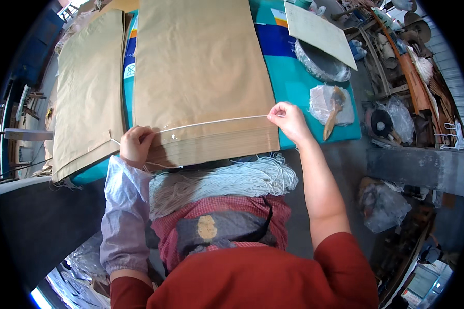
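A white cord [211, 122] is stretched across the near end of a stack of brown paper sacks [201, 67]. My left hand [135, 146] pinches the cord at the stack's left near corner, and a loose tail hangs below it. At the right edge of the stack, my right hand [288, 121] pinches the cord's other end between thumb and fingertips. Below the cord, the layered paper edges show in stepped rows. A few shiny wet-looking spots lie near the cord, close to my left hand. A thick bundle of white cords [227, 180] lies across my lap.
Another pile of brown sacks [87, 87] lies to the left on the teal-covered table [288, 82]. At right are a brush [333, 114] on a plastic-wrapped block [319, 100], a round plastic-wrapped pan [319, 64] and a pale board [322, 33]. Cluttered shelving stands farther right.
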Motion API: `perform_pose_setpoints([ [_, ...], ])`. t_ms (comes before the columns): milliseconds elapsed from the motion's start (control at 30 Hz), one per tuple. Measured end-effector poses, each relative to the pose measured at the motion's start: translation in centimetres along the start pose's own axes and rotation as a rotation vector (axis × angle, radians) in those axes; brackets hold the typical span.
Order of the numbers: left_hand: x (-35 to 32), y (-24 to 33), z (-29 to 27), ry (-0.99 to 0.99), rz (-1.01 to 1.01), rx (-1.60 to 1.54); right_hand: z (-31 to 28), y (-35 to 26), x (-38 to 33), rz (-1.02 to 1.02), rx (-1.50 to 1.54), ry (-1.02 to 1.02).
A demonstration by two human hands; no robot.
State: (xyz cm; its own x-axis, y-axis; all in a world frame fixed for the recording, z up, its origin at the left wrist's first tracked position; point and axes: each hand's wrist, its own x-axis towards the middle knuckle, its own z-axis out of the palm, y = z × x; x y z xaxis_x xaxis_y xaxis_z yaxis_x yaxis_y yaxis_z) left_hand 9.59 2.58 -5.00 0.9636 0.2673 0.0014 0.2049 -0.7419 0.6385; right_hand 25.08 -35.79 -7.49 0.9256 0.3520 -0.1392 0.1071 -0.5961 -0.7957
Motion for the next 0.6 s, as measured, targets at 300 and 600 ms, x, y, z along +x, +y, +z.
perform_pose_setpoints([
  [300, -0.9, 1.8, 0.2, 0.182, 0.439, 0.448, -0.5, -1.9, -0.3, 0.153, 0.558, -0.226],
  [600, -0.6, 0.9, -0.8, -0.108, 0.499, 0.061, 1.8, -3.3, -1.0, -0.684, -0.254, 0.198],
])
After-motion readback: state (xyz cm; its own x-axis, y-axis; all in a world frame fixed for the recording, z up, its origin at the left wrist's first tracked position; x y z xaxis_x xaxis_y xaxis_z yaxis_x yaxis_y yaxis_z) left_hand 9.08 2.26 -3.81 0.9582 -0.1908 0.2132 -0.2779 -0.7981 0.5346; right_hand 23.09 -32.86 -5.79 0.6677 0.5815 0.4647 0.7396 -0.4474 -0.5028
